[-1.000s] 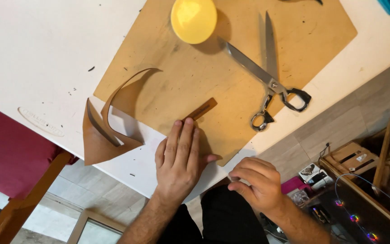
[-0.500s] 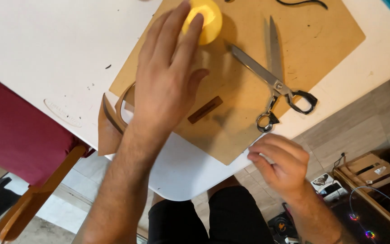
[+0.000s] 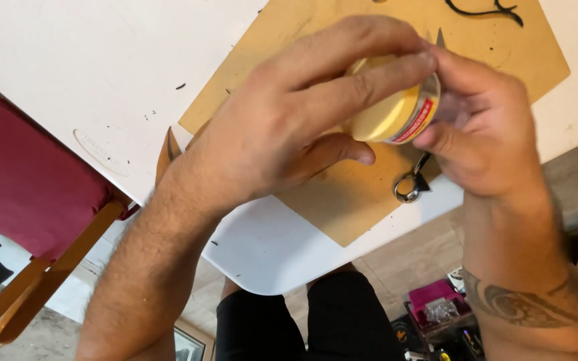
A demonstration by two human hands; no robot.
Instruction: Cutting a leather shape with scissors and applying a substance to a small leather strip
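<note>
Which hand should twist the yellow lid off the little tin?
Probably the left hand: its fingers wrap over the yellow lid, while the right hand grips the tin's body from the side.

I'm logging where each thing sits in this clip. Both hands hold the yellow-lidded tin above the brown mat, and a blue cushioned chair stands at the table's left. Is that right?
Not quite: the chair cushion is dark red, not blue, as the head view shows. The rest holds: the left hand and right hand both hold the yellow-lidded tin above the brown mat on the table.
</note>
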